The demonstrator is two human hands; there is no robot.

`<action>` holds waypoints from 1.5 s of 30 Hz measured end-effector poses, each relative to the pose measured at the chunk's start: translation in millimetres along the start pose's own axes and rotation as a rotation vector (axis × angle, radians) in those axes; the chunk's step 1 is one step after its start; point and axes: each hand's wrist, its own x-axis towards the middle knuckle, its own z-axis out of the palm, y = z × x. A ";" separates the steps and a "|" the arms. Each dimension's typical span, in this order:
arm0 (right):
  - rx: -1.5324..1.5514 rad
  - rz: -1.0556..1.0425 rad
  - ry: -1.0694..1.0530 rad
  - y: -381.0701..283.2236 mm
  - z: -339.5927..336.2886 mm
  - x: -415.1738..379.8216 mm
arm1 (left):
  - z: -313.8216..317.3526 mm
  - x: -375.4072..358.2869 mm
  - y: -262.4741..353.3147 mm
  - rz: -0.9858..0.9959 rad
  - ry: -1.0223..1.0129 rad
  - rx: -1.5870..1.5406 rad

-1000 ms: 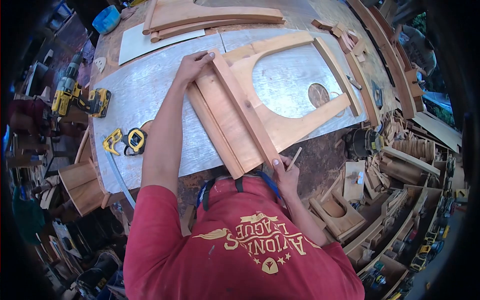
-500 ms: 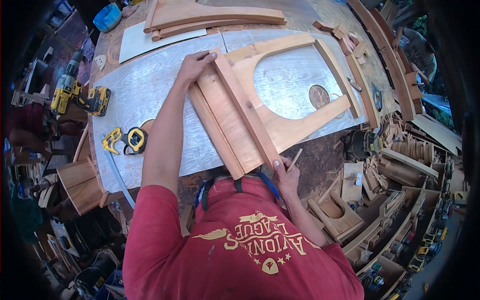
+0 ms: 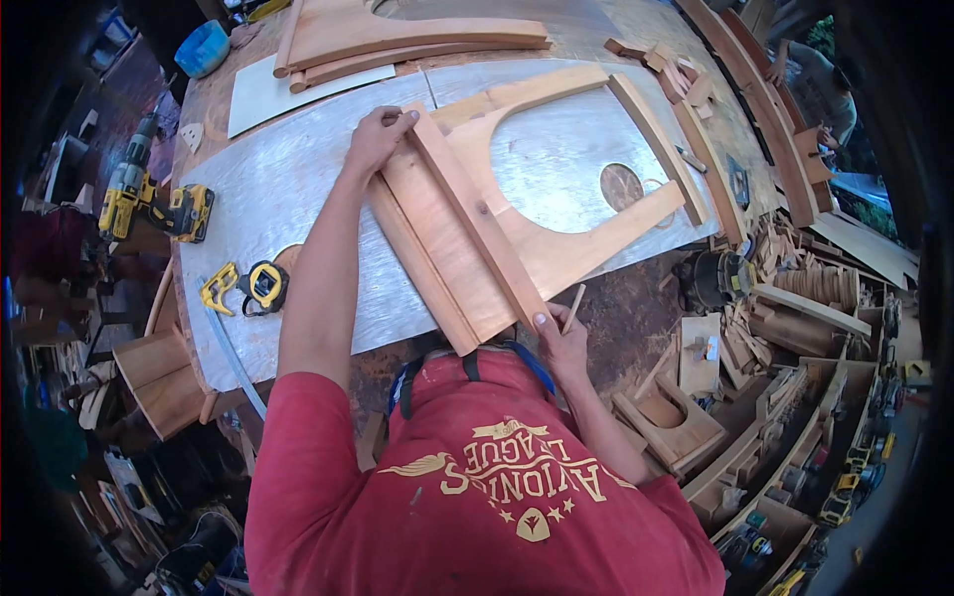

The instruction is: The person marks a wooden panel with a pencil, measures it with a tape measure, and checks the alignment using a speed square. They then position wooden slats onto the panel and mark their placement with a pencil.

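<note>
A long wooden slat (image 3: 475,217) stands on edge across a flat wooden panel with a curved cut-out (image 3: 556,248), on a grey sheet (image 3: 288,189) covering the workbench. My left hand (image 3: 378,134) grips the slat's far end, fingers curled over its top. My right hand (image 3: 558,343) presses its thumb against the slat's near end and holds a pencil (image 3: 573,308) between the fingers. A narrower strip (image 3: 417,268) lies along the panel's left edge.
A yellow drill (image 3: 149,204) and a yellow tape measure (image 3: 260,285) lie left on the bench. More curved wooden parts (image 3: 417,35) sit at the far side. Wood offcuts and small boxes (image 3: 755,328) crowd the right. Another person (image 3: 815,79) is at the top right.
The view has shifted slightly; both hands stay on the slat's ends, and the slat has barely moved.
</note>
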 end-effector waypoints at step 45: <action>-0.012 -0.004 -0.053 -3.9 -5.3 2.1 | -5.3 -2.9 9.2 -0.068 -0.046 -0.053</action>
